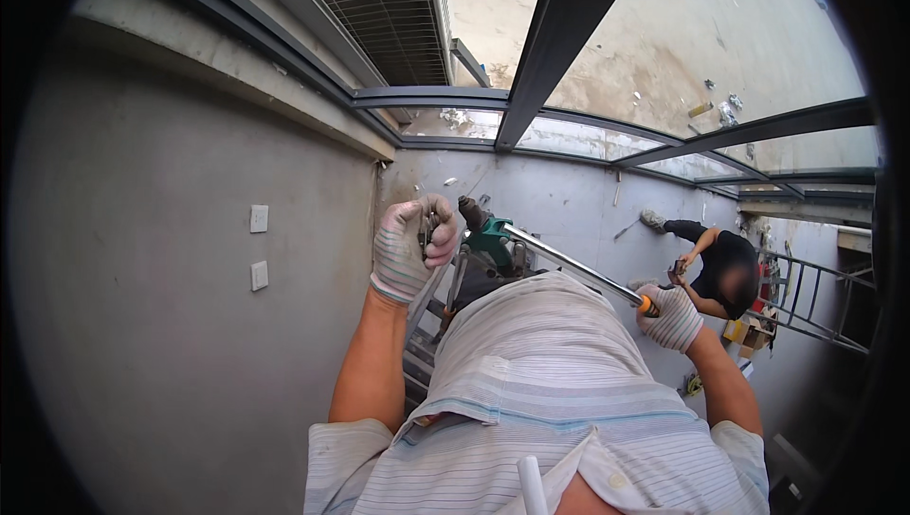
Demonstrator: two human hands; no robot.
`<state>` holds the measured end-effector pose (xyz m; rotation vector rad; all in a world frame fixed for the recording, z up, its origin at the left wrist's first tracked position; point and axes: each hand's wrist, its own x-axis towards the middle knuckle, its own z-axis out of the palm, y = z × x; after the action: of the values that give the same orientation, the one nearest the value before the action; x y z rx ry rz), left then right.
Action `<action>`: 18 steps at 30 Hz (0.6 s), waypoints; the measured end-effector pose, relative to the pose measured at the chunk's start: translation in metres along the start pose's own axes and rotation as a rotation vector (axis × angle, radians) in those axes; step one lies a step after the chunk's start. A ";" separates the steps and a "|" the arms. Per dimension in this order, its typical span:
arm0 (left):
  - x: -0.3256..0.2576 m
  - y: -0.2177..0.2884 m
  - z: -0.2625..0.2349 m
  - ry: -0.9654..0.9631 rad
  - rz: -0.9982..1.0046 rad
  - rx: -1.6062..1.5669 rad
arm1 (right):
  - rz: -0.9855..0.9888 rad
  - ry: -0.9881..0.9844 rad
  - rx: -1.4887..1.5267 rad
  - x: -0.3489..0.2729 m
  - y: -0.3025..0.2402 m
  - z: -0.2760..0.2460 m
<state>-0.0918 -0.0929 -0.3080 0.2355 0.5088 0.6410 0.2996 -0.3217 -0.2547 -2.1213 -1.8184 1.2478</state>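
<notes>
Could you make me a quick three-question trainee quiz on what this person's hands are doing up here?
1. True or false: both hands wear knit gloves.
2. Which hand grips the far end of the long metal rod? A left hand B right hand
3. Fill in: the rod's other end meets a ____-coloured tool head.

Key: 1 true. 2 B. 3 green.

A grey plastered wall (pixel 171 325) carries two white switch plates (pixel 259 218). Dark metal window frames (pixel 559 32) span the top, daylight coming through the glass. A grey concrete floor (pixel 569 202) lies far below, beside a metal railing (pixel 815 302).
</notes>
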 end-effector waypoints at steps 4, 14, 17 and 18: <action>0.003 -0.002 -0.008 0.023 0.008 0.059 | 0.018 -0.003 0.018 0.000 -0.003 -0.002; 0.002 -0.003 0.012 0.153 0.195 0.403 | 0.000 -0.020 0.011 0.005 0.001 -0.006; 0.004 0.002 0.022 0.161 0.197 0.480 | 0.010 -0.014 0.024 0.004 0.002 -0.005; 0.005 0.004 0.024 0.158 0.193 0.503 | -0.010 -0.003 0.015 0.005 0.003 -0.005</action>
<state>-0.0774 -0.0880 -0.2883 0.7191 0.8038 0.7147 0.3048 -0.3164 -0.2552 -2.1010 -1.8130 1.2581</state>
